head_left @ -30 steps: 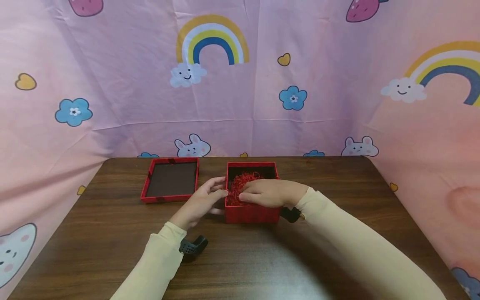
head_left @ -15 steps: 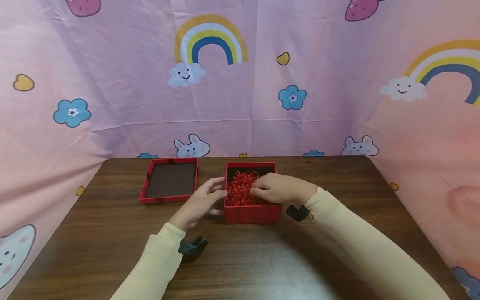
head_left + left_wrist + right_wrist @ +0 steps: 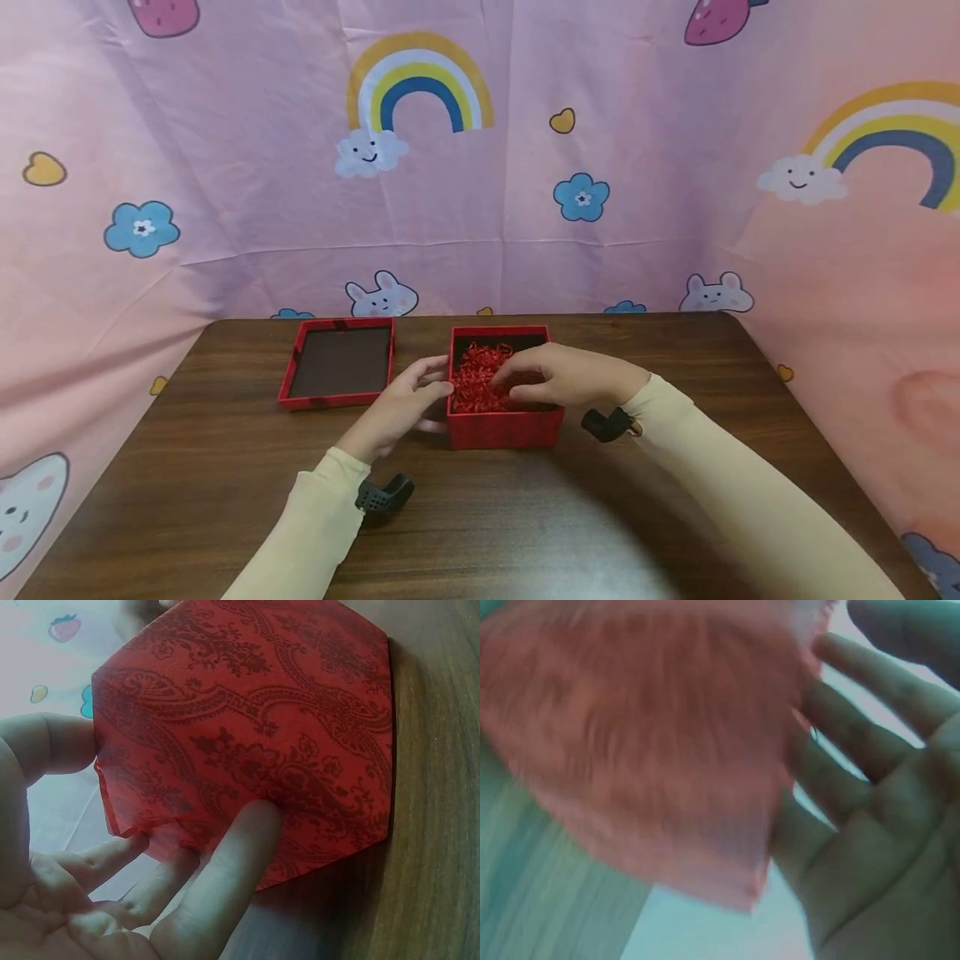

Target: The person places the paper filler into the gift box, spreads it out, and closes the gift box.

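An open red gift box (image 3: 504,432) stands near the far middle of the table, with red shredded paper (image 3: 478,385) heaped inside, mostly at its left. My left hand (image 3: 401,406) steadies the box from the left; in the left wrist view its fairly straight fingers (image 3: 251,840) touch the dark-patterned red side and the thumb lies at the rim. Over the box's right rim reaches my right hand (image 3: 566,375), thumb and index finger apart, fingertips down at the shreds. The right wrist view is blurred, and its fingertips there are hidden beyond the rim.
Left of the box lies a red lid (image 3: 335,402), dark inside facing up. Everything rests on a brown wooden table (image 3: 465,525). A pink cloth (image 3: 637,267) with rainbows, flowers and rabbits hangs behind and at both sides.
My right hand has moved to the right over the box, uncovering more shreds, and its thumb and index finger have spread apart. The left hand stays at the box's left side.
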Tool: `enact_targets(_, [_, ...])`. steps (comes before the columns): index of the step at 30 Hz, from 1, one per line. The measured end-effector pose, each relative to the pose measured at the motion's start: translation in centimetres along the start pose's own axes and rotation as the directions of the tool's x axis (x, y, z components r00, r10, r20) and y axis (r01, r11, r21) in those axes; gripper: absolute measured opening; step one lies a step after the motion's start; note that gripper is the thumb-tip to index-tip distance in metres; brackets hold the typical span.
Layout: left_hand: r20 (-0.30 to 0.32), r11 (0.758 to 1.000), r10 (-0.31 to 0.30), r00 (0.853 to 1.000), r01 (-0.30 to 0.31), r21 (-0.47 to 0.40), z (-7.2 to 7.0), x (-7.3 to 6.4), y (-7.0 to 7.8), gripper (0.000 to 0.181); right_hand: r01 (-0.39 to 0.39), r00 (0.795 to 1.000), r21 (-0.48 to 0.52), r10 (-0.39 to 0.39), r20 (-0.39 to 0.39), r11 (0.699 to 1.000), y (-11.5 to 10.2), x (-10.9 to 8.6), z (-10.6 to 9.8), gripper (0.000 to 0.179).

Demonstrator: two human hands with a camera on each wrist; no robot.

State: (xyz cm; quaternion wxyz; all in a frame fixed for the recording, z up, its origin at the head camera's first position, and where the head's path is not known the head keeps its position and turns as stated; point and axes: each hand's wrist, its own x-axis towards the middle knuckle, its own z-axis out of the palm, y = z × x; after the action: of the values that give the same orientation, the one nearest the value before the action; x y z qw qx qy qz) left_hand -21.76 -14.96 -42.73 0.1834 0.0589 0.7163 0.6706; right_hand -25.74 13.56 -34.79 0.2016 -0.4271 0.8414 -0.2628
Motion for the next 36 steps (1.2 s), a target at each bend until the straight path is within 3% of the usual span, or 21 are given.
enact_targets(3, [-0.007, 1.000, -0.008, 1.000, 0.008, 0.006, -0.2, 0.0, -0.3, 0.063, -0.001, 0.992, 0.163, 0.022, -0.127, 0.987, 0.9, -1.9, -1.5, 0.031])
enact_targets(6, [-0.004, 1.000, -0.006, 1.000, 0.006, 0.001, -0.3, -0.1, -0.3, 0.063, 0.020, 0.950, 0.283, 0.071, -0.305, 0.959, 3.3, -3.8, -3.4, 0.030])
enact_targets(9, [-0.001, 1.000, -0.006, 1.000, 0.006, -0.006, -0.3, -0.2, -0.4, 0.063, -0.054, 0.881, 0.257, 0.167, -0.443, 0.965, 7.2, -5.5, -5.2, 0.032])
enact_targets(11, [0.000, 1.000, -0.009, 1.000, 0.009, -0.010, -0.4, -0.2, -0.5, 0.063, -0.162, 0.844, 0.203, 0.242, -0.479, 0.966, 10.0, -6.3, -5.8, 0.035])
enact_targets(12, [0.003, 1.000, -0.010, 1.000, 0.010, -0.010, -0.4, -0.3, -0.5, 0.064, -0.221, 0.835, 0.164, 0.274, -0.478, 0.961, 11.3, -6.6, -5.8, 0.036])
enact_targets(15, [0.010, 1.000, -0.005, 1.000, 0.005, -0.008, -0.4, -0.4, -0.6, 0.064, -0.331, 0.846, 0.037, 0.314, -0.431, 0.943, 14.9, -7.1, -5.4, 0.040])
enact_targets(19, [0.017, 1.000, 0.007, 1.000, -0.007, 0.000, -0.4, -0.4, -0.5, 0.065, -0.356, 0.884, -0.080, 0.307, -0.354, 0.931, 18.3, -7.1, -4.4, 0.046])
enact_targets(22, [0.018, 1.000, 0.008, 1.000, -0.008, 0.002, -0.3, -0.3, -0.5, 0.063, -0.367, 0.888, -0.116, 0.310, -0.339, 0.923, 19.7, -6.8, -3.8, 0.051])
enact_targets(29, [0.035, 1.000, 0.009, 0.999, -0.008, -0.005, -0.1, -0.1, -0.2, 0.063, -0.379, 0.885, -0.210, 0.286, -0.367, 0.901, 20.5, -6.2, -3.7, 0.050])
enact_targets(36, [0.025, 1.000, 0.000, 1.000, 0.000, 0.005, -0.5, 0.0, -0.3, 0.063, -0.371, 0.898, -0.354, 0.234, -0.373, 0.859, 20.2, -5.3, -3.5, 0.029])
